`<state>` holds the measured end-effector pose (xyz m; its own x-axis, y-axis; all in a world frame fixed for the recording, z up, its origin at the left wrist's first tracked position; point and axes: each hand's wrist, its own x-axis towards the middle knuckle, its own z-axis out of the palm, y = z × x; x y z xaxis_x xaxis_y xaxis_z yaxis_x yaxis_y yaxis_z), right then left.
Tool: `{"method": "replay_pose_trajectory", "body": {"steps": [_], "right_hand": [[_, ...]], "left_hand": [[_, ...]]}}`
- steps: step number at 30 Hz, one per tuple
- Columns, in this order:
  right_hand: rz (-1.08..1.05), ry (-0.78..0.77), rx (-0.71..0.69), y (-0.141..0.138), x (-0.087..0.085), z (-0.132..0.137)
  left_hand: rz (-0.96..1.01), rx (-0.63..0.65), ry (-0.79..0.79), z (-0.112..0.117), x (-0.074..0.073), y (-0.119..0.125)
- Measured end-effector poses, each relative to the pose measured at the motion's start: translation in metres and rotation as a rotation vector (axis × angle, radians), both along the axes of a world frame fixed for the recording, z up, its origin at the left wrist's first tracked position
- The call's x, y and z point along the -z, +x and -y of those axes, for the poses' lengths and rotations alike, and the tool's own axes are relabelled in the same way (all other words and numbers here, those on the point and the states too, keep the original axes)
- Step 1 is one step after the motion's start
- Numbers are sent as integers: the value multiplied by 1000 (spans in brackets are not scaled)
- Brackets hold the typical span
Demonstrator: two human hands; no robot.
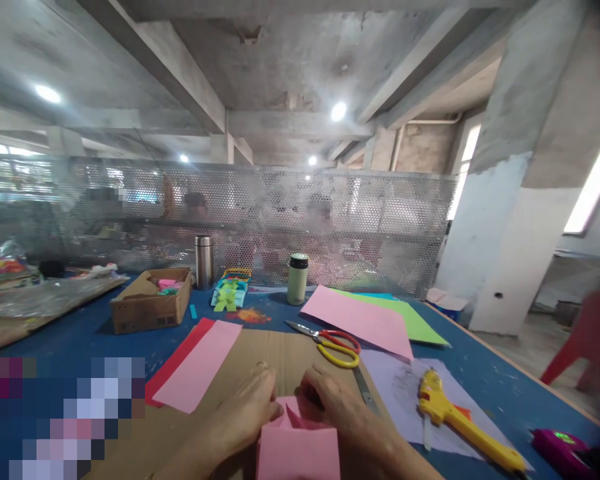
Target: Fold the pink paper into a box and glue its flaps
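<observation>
A folded piece of pink paper (299, 455), shaped like a small box or bag, is between my hands at the bottom centre. My left hand (253, 403) is closed on its upper left edge. At the upper right edge, my right hand (333, 403) grips the paper with curled fingers. Inward folds show at the top of the pink paper. Under it lies a sheet of brown cardboard (260, 343). Scissors (330, 341) with red and yellow handles rest just beyond my right hand, and a metal ruler (365, 390) lies beside it.
Pink strips (200, 367) lie left, coloured sheets (360, 320) right. A yellow glue gun (460, 420) rests on pale paper (390, 373). Farther back stand a cardboard box (150, 310), steel flask (205, 263) and green bottle (297, 280). A purple tape measure (563, 450) sits far right.
</observation>
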<state>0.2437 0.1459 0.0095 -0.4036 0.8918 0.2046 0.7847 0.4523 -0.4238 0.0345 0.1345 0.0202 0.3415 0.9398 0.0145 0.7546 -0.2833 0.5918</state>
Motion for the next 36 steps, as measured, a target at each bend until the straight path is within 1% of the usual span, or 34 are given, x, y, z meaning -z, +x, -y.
{"method": "replay_pose_trajectory", "body": {"steps": [2, 5, 8, 13, 15, 19, 22, 25, 30, 33, 36], "right_hand": [[4, 11, -2, 1, 6, -5], [6, 8, 25, 1, 14, -12], [-15, 7, 49, 1, 16, -14], [-68, -51, -28, -1, 1, -9], [-46, -85, -21, -1, -4, -7], [-45, -153, -23, -1, -7, -5], [-81, -162, -27, 0, -8, -3], [-145, -160, -44, -1, -11, 1], [-332, -99, -42, 0, -20, 7], [-439, -44, 3, 2, -27, 10], [-528, -14, 51, 3, -33, 13]], "left_hand": [[34, 21, -12, 0, 0, -1], [50, 13, -19, 0, 0, -2], [58, 1, -25, -1, -1, -2], [41, -28, -62, 2, -11, 1], [22, -38, -85, 4, -14, 2], [6, -23, -96, 6, -14, 3], [13, -2, -115, 8, -15, 3], [41, 7, -113, 9, -20, 4], [147, 15, -128, 8, -31, 6], [241, -4, -90, 7, -35, 7], [389, 33, -92, 8, -38, 9]]}}
